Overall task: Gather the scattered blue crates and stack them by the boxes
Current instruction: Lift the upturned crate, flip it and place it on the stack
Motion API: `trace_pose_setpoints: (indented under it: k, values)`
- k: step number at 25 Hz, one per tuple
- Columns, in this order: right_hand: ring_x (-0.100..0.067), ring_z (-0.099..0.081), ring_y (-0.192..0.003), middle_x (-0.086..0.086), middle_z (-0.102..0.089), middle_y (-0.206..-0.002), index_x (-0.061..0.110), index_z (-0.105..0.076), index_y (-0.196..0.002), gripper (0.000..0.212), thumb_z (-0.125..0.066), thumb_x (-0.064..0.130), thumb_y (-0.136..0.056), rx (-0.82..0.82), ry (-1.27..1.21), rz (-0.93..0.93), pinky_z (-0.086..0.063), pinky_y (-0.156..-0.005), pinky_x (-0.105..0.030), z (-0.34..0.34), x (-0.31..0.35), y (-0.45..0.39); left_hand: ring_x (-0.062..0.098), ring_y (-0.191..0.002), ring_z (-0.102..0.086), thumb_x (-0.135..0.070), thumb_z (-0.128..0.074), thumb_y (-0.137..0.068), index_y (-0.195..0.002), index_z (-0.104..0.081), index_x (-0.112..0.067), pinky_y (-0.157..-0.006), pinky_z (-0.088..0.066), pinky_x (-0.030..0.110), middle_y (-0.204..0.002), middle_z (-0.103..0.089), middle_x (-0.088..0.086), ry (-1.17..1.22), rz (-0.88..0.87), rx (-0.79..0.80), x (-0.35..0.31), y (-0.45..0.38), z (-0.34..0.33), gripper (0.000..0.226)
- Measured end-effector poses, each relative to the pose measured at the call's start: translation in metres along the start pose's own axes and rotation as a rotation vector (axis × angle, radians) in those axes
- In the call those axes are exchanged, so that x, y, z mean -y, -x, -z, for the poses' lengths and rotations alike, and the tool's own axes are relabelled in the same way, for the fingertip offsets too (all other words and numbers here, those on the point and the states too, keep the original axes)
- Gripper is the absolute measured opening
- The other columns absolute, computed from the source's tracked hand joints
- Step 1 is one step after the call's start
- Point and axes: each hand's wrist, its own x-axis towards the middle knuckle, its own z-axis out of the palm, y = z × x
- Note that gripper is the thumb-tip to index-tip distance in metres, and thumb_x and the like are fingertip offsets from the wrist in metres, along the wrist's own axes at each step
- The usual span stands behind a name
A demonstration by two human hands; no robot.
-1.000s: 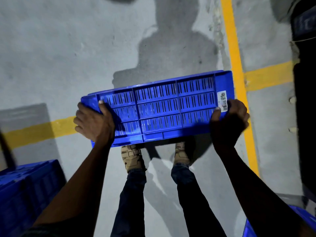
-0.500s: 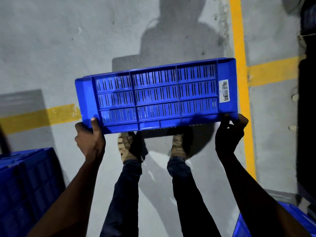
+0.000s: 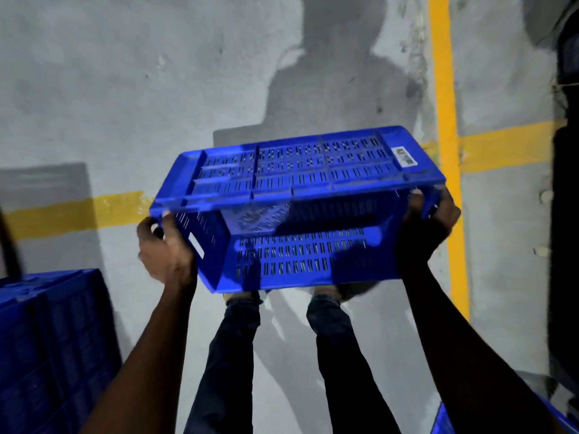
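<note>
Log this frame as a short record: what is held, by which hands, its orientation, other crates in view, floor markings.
held item: blue slotted plastic crate, clear of the floor
hands: left hand and right hand, one at each short end
orientation: tipped, open side facing the person
label: white barcode sticker on the upper long wall
other crates: blue crate stack at lower left
floor: grey concrete floor with yellow painted lines

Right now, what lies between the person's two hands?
In the head view, the blue crate fills the stretch: the left hand grips one short end and the right hand the other, holding it tilted above the floor.
</note>
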Motion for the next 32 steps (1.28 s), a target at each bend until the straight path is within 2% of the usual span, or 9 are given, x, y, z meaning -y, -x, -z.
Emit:
trace_pose_setpoints:
  k: [2, 6, 10, 12, 17, 21, 27, 29, 32]
  values:
    - [-0.032, -0.045, -0.126, -0.023, -0.048, -0.136, 0.005, -0.036, -0.149, 0.078, -0.058, 0.043, -0.084, 0.163, 0.035, 0.087, -0.039, -0.103, -0.037, -0.014, -0.004, -0.003, 0.033, -0.106, -0.062, -0.055, -0.049, -0.086, -0.125, -0.057, -0.016, -0.09, -0.046, 0.037, -0.109, -0.069, 0.01, 0.053, -0.065, 0.15, 0.0, -0.018, -0.015, 0.056]
    - [-0.035, -0.032, -0.142, -0.021, -0.032, -0.153, 0.011, -0.019, -0.156, 0.093, -0.063, 0.039, -0.079, 0.447, 0.194, -0.016, -0.026, -0.117, -0.041, -0.038, -0.012, -0.031, 0.028, -0.106, -0.065, -0.045, -0.061, -0.079, -0.127, -0.055, -0.019, -0.096, -0.05, 0.042, -0.107, -0.067, 0.004, 0.094, -0.02, 0.459, -0.021, -0.074, -0.059, 0.055]
    - [-0.038, -0.021, -0.146, -0.024, -0.021, -0.158, 0.005, -0.014, -0.156, 0.098, -0.077, 0.019, -0.081, 0.603, 0.358, 0.069, -0.018, -0.12, -0.044, -0.058, -0.023, -0.049, 0.025, -0.075, -0.065, -0.05, -0.071, -0.065, -0.122, -0.057, -0.017, -0.058, -0.049, 0.03, -0.113, -0.071, 0.012, -0.024, 0.052, 0.616, -0.04, -0.122, -0.101, 0.067]
    - [-0.037, -0.019, -0.147, -0.022, -0.019, -0.159, 0.006, -0.013, -0.156, 0.098, -0.076, 0.02, -0.082, 0.61, 0.377, 0.053, -0.018, -0.12, -0.045, -0.064, -0.021, -0.055, 0.026, -0.071, -0.065, -0.047, -0.072, -0.065, -0.123, -0.054, -0.014, -0.054, -0.046, 0.028, -0.113, -0.07, 0.015, 0.001, 0.056, 0.621, -0.043, -0.126, -0.118, 0.07]
    - [-0.038, -0.024, -0.145, -0.018, -0.02, -0.16, 0.005, -0.014, -0.155, 0.099, -0.076, 0.023, -0.081, 0.54, 0.408, -0.02, -0.024, -0.118, -0.047, -0.078, -0.018, -0.053, 0.036, -0.101, -0.067, -0.045, -0.071, -0.07, -0.133, -0.034, -0.02, -0.087, -0.053, 0.056, -0.123, -0.062, 0.015, -0.036, 0.033, 0.568, -0.019, -0.111, -0.13, 0.078]
    - [-0.04, -0.032, -0.139, -0.02, -0.03, -0.155, 0.001, -0.021, -0.153, 0.091, -0.073, 0.016, -0.08, 0.418, 0.431, 0.079, -0.03, -0.113, -0.048, -0.082, -0.021, -0.033, 0.034, -0.106, -0.065, -0.049, -0.069, -0.074, -0.131, -0.044, -0.006, -0.093, -0.053, 0.047, -0.124, -0.062, 0.017, -0.025, 0.033, 0.472, 0.005, -0.094, -0.119, 0.075]
    - [-0.034, -0.052, -0.116, -0.015, -0.051, -0.129, 0.007, -0.044, -0.131, 0.059, -0.067, 0.027, -0.081, 0.361, 0.487, -0.167, -0.034, -0.105, -0.048, -0.08, -0.014, -0.062, 0.039, -0.113, -0.055, -0.06, -0.062, -0.082, -0.122, -0.054, -0.011, -0.097, -0.048, 0.046, -0.13, -0.048, 0.021, -0.446, 0.053, 0.406, 0.004, -0.104, -0.114, 0.063]
    - [-0.031, -0.05, -0.103, -0.016, -0.046, -0.126, 0.004, -0.042, -0.127, 0.057, -0.068, 0.025, -0.082, 0.386, 0.458, -0.174, -0.04, -0.094, -0.041, -0.082, -0.014, -0.064, 0.033, -0.097, -0.062, -0.052, -0.066, -0.084, -0.116, -0.059, -0.01, -0.076, -0.056, 0.029, -0.116, -0.059, 0.016, -0.282, 0.217, 0.485, 0.003, -0.109, -0.118, 0.054]
    - [-0.028, -0.05, -0.097, -0.018, -0.05, -0.123, 0.002, -0.044, -0.122, 0.058, -0.07, 0.032, -0.08, 0.401, 0.456, -0.201, -0.044, -0.082, -0.038, -0.082, -0.008, -0.071, 0.017, -0.059, -0.06, -0.035, -0.07, -0.088, -0.099, -0.064, -0.014, -0.036, -0.04, 0.015, -0.079, -0.061, 0.006, -0.078, 0.397, 0.625, 0.003, -0.107, -0.115, 0.025]
